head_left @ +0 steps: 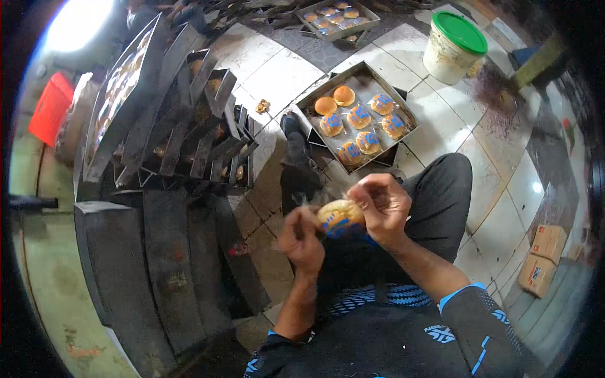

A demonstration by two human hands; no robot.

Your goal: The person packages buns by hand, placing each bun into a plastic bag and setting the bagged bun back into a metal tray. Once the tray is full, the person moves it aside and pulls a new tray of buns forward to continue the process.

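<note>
Both my hands hold one round bun [340, 217] inside a clear plastic wrapper with blue print, just above my lap. My left hand [301, 239] grips the wrapper's left side. My right hand [383, 208] pinches the wrapper at the bun's right and top. On the tiled floor ahead lies a metal tray [397, 94] with several buns, most in blue-printed wrappers and two bare ones at its far left corner.
Stacked dark empty trays [189, 126] stand to the left and another dark stack [157, 264] lies near me. A white bucket with green lid [454, 47] stands far right. Another tray of buns [334, 17] is at the top. Cardboard boxes [542, 258] sit right.
</note>
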